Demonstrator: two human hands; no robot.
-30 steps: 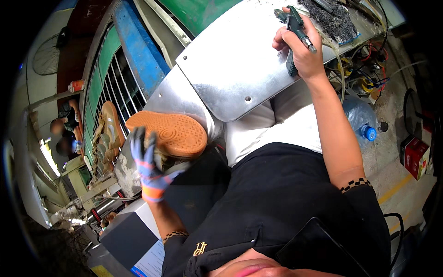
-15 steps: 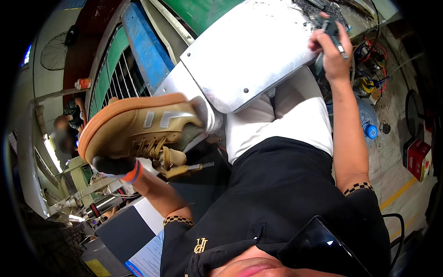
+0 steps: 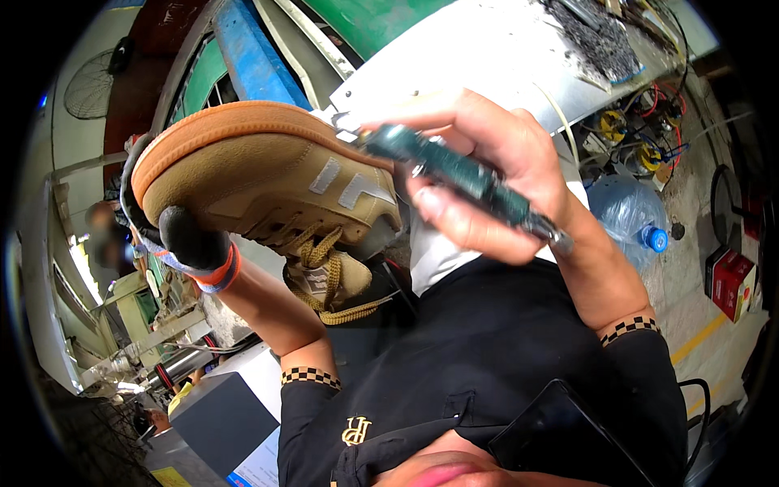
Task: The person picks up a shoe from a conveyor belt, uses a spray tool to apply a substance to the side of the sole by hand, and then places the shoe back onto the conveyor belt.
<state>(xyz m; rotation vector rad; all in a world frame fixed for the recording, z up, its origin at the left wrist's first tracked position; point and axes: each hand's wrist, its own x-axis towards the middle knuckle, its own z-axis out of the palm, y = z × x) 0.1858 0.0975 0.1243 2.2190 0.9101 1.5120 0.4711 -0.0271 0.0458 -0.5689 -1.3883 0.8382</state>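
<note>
And we're looking steeply down from head height through the left fisheye: black short-sleeved shirt (image 3: 479, 357) close at lower centre, tan lace-up shoe (image 3: 251, 174) near at centre left, round wire-caged fan (image 3: 89, 85) far off, upper left!

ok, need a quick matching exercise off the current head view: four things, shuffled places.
1. tan lace-up shoe with orange-brown sole
2. dark green, silver-tipped hand tool
3. clear plastic bottle with blue cap
4. grey wire-cage fan

A. right side of picture
B. in the bare right hand
C. upper left of picture
D. in the gloved left hand

Pairs: 1-D, 2-B, 3-A, 4-C
</note>
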